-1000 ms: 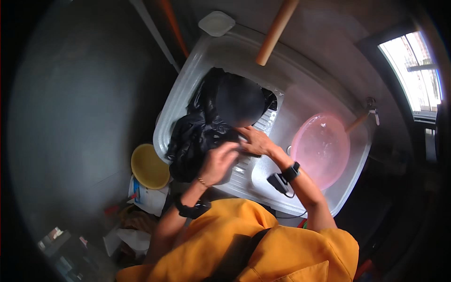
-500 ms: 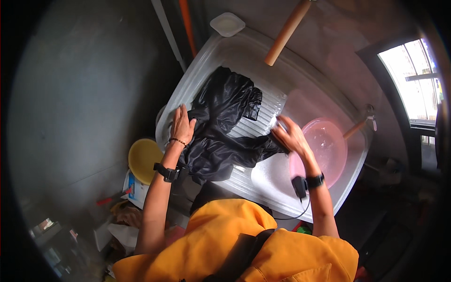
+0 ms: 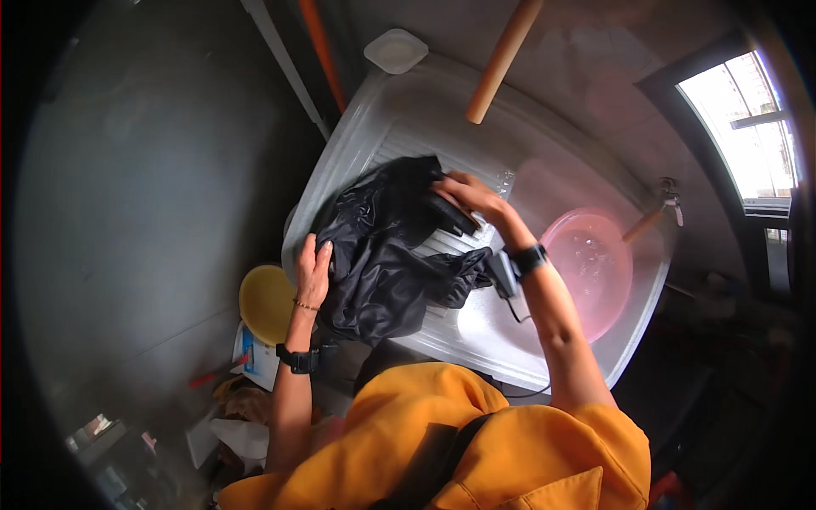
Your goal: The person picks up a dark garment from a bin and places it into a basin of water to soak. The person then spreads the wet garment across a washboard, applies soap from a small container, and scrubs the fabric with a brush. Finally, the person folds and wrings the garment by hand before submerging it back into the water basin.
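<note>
A wet-looking black garment (image 3: 382, 272) lies bunched over the ribbed slope of a pale wash sink (image 3: 348, 136). My right hand (image 3: 469, 197) reaches across to its far right part, with fingers curled down onto the dark cloth and closed on it. Beneath those fingers, part of the cloth is blurred and hard to make out. At the garment's left edge, beside the sink's rim, my left hand (image 3: 313, 270) touches the cloth with its fingers stretched out and the thumb apart. Both wrists wear black bands, the right one with a small device attached.
A pink basin (image 3: 616, 263) holding water stands in the sink's right side, near a tap (image 3: 671, 202). One wooden-coloured rod (image 3: 503, 64) juts over the back. A white dish (image 3: 396, 51) sits at the far corner, and a yellow basin (image 3: 265, 302) is left of the sink.
My right hand has moved left and away from me, from the garment's right end to its far part. The far end of the garment is drawn nearer and bunched. My left hand has shifted slightly nearer.
</note>
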Motion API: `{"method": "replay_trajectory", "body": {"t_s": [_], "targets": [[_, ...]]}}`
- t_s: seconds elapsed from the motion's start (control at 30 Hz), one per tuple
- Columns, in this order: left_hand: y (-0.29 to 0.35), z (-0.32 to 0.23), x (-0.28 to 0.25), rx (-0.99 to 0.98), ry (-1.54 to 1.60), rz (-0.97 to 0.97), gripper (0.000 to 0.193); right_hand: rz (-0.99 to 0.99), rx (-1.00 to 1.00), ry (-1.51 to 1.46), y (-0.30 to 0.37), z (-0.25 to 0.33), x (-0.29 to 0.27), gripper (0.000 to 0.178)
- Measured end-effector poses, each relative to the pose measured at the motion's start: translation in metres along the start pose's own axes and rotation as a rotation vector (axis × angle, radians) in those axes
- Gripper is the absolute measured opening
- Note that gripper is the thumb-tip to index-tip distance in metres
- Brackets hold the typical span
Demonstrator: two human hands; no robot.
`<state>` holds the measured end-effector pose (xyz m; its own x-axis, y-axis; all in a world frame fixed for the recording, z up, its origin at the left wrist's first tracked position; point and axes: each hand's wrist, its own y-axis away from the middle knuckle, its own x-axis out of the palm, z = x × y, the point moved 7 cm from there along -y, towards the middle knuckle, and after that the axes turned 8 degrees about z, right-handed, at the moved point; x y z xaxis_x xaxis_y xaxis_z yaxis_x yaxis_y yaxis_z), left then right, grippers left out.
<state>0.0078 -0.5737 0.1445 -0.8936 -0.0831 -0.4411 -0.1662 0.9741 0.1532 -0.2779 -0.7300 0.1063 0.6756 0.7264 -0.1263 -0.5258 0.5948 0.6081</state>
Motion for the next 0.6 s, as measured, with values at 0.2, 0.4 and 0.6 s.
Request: {"method": "replay_trajectory", "body": {"t_s": [0.2,0.4,0.6], "targets": [[0.007,-0.029,0.002,0.004,0.237,-0.088,0.035,-0.25,-0.289,-0.799,0.113,-0.032,-0.062,0.045],[-0.012,-0.084,0.018,0.053,0.268,-0.138,0.032,-0.448,-0.723,-0.653,0.126,0.03,-0.127,0.061],[-0.019,0.003,0.038,-0.33,-0.441,0.057,0.059,-0.68,-0.389,0.087,0.087,0.002,-0.088,0.062]]}}
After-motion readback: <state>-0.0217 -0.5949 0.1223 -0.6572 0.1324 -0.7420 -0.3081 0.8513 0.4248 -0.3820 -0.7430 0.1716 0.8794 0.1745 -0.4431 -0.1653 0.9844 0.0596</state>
